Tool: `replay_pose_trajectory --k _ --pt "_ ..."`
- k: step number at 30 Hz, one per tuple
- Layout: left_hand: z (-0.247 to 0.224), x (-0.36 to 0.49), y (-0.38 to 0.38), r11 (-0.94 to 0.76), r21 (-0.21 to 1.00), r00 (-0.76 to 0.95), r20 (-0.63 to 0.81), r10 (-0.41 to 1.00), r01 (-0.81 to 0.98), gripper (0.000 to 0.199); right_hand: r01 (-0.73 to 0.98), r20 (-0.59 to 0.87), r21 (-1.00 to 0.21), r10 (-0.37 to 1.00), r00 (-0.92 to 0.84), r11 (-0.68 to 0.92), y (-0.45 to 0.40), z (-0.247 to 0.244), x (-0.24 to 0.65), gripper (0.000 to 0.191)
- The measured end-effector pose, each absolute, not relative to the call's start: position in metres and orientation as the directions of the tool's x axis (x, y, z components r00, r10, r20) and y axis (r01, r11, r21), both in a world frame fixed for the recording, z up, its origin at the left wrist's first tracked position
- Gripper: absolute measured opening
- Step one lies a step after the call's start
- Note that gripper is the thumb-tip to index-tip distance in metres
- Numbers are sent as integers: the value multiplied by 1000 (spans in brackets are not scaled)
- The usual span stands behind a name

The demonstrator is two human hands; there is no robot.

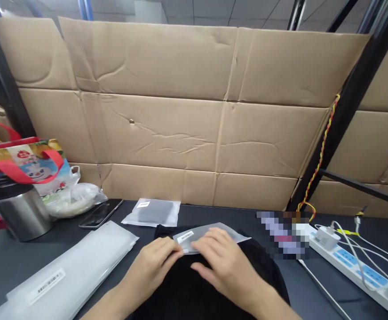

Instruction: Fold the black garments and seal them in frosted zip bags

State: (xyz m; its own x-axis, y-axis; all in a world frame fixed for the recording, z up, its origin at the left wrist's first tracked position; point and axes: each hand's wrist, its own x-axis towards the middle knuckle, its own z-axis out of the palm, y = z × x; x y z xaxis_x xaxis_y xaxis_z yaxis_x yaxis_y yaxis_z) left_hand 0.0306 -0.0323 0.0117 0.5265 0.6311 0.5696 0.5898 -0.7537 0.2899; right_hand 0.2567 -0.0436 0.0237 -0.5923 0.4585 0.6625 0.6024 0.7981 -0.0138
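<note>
A frosted plastic bag with a barcode label is held over a black garment, apparently so that the cloth gives it a soft, flat bed. The fingers of the left hand are curled against the bag's near edge, though whether it is being gripped cannot be told. The fingers of the right hand are open and spread over the bag, seemingly pressing it down. A stack of frosted bags is kept within reach on the left, and a sealed bag holding something dark lies further off. The dark table also carries a smartphone, a steel flask, a printed tote bag and a power strip with a white charger plugged in. Behind the table, flattened cardboard is fixed against black metal uprights.
</note>
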Motion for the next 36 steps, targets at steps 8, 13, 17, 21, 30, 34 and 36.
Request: replay_pose_trajectory --k 8,13,17,21,30,34,36 --pt "12 25 -32 -770 231 554 576 601 594 18 669 657 184 416 -628 720 -38 15 252 22" --pt "19 8 -26 -729 255 492 594 637 635 17 799 690 152 516 -507 582 -28 14 322 18" --pt "22 11 -25 -723 248 475 611 634 645 19 806 729 135 493 -475 577 -32 17 337 15" --pt "21 20 -27 -744 209 481 647 592 634 17 754 714 147 459 -528 640 -42 14 308 16" --pt "15 22 -37 -786 129 531 669 519 605 11 732 698 -24 535 -475 681 -52 14 284 20" --pt "10 28 -47 -812 105 569 662 488 574 14 787 675 138 525 -518 601 -54 3 271 35" --pt "9 30 -53 -832 139 602 628 493 537 13 801 621 210 557 -552 560 -50 -9 265 44"
